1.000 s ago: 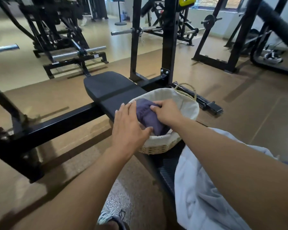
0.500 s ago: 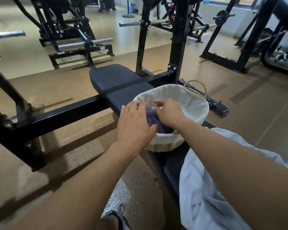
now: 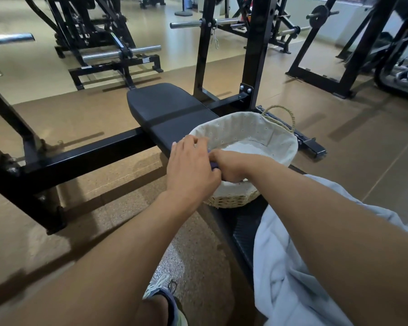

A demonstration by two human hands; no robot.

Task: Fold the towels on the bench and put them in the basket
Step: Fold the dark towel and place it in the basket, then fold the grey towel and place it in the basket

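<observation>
Head view, gym floor. My left hand (image 3: 190, 167) lies palm down over the near left rim of the basket (image 3: 284, 140), fingers close together and slightly bent, covering most of what is under it. My right hand (image 3: 231, 166) is turned down inside the basket with its fingers curled under; I cannot see the fingertips.

Between the two hands I see only a narrow dark purple strip of the folded towel (image 3: 214, 164), pressed between the edge of the left palm and the right knuckles. It sits at the near left inner wall of the basket. From this sliver I cannot tell its folds, its texture or whether the right fingers actually pinch it.

The basket is woven straw with a loop handle (image 3: 279, 118) on its far side and a white dotted fabric liner (image 3: 245, 131). It stands on the black padded bench (image 3: 165, 107), near the middle.

A white towel (image 3: 290, 274) lies crumpled on the bench on the near side of the basket, under my right forearm.

A shoe (image 3: 161, 290) shows on the speckled floor below.
</observation>
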